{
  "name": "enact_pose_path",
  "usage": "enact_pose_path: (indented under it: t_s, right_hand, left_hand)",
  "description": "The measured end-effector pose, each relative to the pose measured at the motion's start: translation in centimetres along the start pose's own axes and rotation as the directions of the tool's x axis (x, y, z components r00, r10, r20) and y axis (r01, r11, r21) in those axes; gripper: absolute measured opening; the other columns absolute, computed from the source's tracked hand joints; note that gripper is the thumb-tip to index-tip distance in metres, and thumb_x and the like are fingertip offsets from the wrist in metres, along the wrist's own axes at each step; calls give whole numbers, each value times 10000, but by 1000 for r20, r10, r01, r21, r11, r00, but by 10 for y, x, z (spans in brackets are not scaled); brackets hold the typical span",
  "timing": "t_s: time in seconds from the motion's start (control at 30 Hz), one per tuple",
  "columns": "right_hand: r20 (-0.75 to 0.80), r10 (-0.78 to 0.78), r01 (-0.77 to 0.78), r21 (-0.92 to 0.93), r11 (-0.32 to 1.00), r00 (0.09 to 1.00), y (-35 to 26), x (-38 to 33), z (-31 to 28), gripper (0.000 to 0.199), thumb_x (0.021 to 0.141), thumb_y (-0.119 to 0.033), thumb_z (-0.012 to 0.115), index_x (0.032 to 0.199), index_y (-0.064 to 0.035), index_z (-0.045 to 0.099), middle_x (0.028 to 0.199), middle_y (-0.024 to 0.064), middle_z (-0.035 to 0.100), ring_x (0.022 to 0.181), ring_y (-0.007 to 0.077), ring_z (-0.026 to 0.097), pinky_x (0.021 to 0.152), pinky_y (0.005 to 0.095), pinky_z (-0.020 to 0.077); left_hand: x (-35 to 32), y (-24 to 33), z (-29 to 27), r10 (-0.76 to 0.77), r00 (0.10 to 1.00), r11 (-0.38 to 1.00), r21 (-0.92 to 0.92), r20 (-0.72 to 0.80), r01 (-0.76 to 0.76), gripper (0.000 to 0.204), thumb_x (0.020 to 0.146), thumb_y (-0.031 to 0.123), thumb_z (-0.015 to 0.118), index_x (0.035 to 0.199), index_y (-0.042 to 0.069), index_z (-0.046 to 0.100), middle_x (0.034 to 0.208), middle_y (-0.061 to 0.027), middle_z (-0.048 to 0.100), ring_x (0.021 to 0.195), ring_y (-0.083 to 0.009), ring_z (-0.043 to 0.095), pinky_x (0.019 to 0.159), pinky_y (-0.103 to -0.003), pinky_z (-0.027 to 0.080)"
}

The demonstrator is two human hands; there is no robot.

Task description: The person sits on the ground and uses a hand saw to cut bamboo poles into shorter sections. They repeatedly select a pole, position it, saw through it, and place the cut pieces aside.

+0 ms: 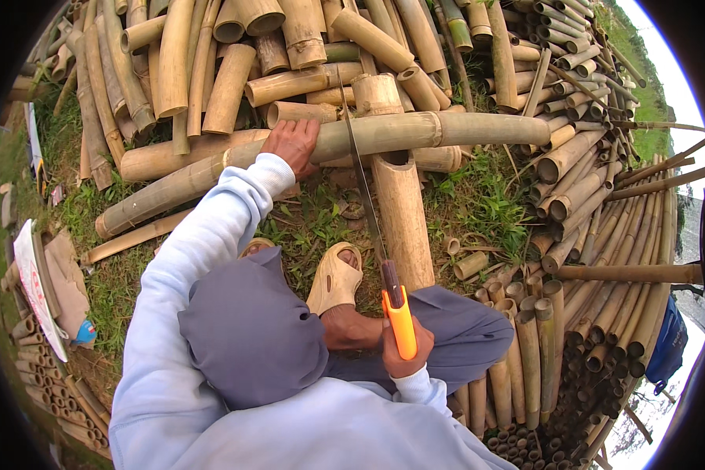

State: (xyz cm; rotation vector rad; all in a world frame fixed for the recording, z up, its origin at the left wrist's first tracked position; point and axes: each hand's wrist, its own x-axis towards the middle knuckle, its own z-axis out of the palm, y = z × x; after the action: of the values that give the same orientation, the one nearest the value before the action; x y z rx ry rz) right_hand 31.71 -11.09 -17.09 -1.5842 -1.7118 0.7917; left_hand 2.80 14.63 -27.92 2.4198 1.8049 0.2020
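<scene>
A long, thick bamboo pole (478, 128) lies crosswise in front of me. Its right part rests on a shorter bamboo piece (403, 227) that points toward me. My left hand (293, 147) is closed over the pole, left of the saw. In my right hand (408, 345) is the orange handle of a hand saw (400, 323), gripped near my right knee. The saw's long blade runs away from me and crosses the pole just right of my left hand. How deep it sits in the bamboo cannot be made out.
Cut bamboo pieces (231, 90) lie heaped beyond the pole. More are stacked at the right (576, 164), and shorter bamboo tubes (529, 360) stand beside my right leg. My sandalled foot (337, 278) is on the grass below the pole. A white sack (37, 286) lies at the left.
</scene>
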Motion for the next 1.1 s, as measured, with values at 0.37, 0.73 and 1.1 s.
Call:
enact_pose_path:
  t_s: [0.37, 0.73, 1.1]
  right_hand:
    - [1, 70, -68, 211, 975, 998, -18, 53, 32, 107, 917, -46, 727, 987, 10, 668, 734, 77, 644, 625, 155, 628, 608, 307, 502]
    - [40, 82, -90, 260, 961, 996, -12, 97, 41, 104, 955, -57, 694, 1018, 24, 678, 774, 85, 687, 676, 163, 670, 634, 315, 523]
    - [52, 57, -60, 67, 996, 997, -17, -1, -21, 125, 892, -20, 695, 1007, 31, 697, 734, 147, 679, 600, 287, 688, 605, 358, 538]
  left_hand:
    - [-1, 15, -34, 110, 974, 984, -157, 197, -79, 638, 690, 361, 878, 1093, -3, 543, 1069, -241, 700, 999, -433, 690, 894, -485, 558]
    - [25, 3, -17, 0, 973, 992, -120, 232, 29, 648, 716, 355, 847, 1140, 15, 495, 1032, -269, 701, 983, -476, 673, 874, -537, 536]
    - [28, -2, -23, -20, 971, 993, -110, 238, 47, 627, 718, 355, 841, 1129, 13, 514, 981, -275, 707, 967, -476, 677, 863, -525, 544]
